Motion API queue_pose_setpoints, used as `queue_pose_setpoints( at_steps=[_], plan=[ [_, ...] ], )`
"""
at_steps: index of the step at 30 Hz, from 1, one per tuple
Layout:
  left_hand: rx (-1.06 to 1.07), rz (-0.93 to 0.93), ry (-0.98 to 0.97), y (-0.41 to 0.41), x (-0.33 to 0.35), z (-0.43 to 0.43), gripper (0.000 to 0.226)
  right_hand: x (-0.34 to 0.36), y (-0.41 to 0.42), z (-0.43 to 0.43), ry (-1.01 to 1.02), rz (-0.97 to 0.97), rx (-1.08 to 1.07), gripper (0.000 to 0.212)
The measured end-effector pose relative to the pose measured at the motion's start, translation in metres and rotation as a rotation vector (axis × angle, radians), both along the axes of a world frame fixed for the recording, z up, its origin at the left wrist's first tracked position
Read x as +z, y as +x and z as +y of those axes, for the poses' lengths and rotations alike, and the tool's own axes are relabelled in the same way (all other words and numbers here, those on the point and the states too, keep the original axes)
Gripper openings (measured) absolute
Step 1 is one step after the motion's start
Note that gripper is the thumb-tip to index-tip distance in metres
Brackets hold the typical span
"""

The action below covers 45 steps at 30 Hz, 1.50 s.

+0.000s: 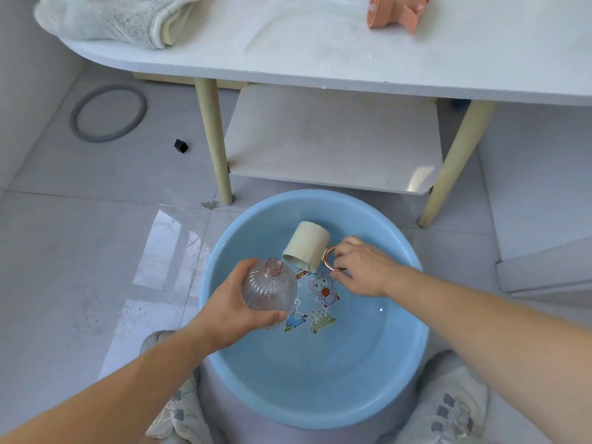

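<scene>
bottle [268, 291], clear ribbed glass w/ a pinkish open neck, sits in the left hand [232, 310]: fingers and thumb curled round its wide body, neck pointing far, over the near-left part of the basin [403, 363]. right hand [362, 270] pinches the rose-gold ring handle [333, 258] of the mug [308, 248], fingers bent round the ring. mug is cream, tipped on its side, mouth facing near-left, base toward the far side; its mouth rim is just beside the bottle neck, can't tell if they touch. both are over the far half of the basin, a round blue tub w/ shallow water and cartoon stickers [323, 290] on the bottom, between the 2 hands.

shoes either side of the basin at the near edge: left shoe [179, 408], right shoe [448, 405]. just beyond the basin, a white table [352, 59] on pale legs w/ a lower shelf [333, 139]. on top: folded towel [112, 17] far left, orange plastic item [394, 11] far right. on the tiled floor, left of the table leg: grey ring [99, 138] and small black cube [181, 146].
</scene>
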<state>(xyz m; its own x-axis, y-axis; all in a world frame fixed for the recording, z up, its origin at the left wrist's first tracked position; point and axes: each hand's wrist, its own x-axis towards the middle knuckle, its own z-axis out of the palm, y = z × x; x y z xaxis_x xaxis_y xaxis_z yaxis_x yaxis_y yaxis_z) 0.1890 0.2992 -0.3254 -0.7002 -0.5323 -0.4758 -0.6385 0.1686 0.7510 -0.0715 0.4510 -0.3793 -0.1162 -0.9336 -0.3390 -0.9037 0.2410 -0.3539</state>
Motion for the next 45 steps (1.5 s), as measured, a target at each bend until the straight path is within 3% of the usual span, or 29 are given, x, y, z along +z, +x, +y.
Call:
queue_pose_setpoints(
  at_steps=[21,27,31,35,45],
  plan=[
    [0.005,0.031,-0.002,0.001,0.002,-0.001,0.088,-0.006,0.010,0.006,-0.010,0.087,0.083,0.030],
    [0.066,0.075,-0.010,0.003,0.013,-0.007,0.091,0.000,0.036,0.015,0.003,-0.102,-0.067,0.026],
    [0.134,0.115,-0.014,0.004,0.024,-0.014,0.090,0.019,0.054,0.016,0.061,-0.256,-0.347,0.029],
    [0.184,0.144,-0.026,0.005,0.034,-0.018,0.100,0.043,0.057,0.018,0.116,-0.545,-0.687,0.031],
    [0.174,0.212,-0.033,-0.003,0.060,-0.010,0.093,0.147,0.027,0.025,-0.051,-0.724,-0.794,0.027]
  ],
)
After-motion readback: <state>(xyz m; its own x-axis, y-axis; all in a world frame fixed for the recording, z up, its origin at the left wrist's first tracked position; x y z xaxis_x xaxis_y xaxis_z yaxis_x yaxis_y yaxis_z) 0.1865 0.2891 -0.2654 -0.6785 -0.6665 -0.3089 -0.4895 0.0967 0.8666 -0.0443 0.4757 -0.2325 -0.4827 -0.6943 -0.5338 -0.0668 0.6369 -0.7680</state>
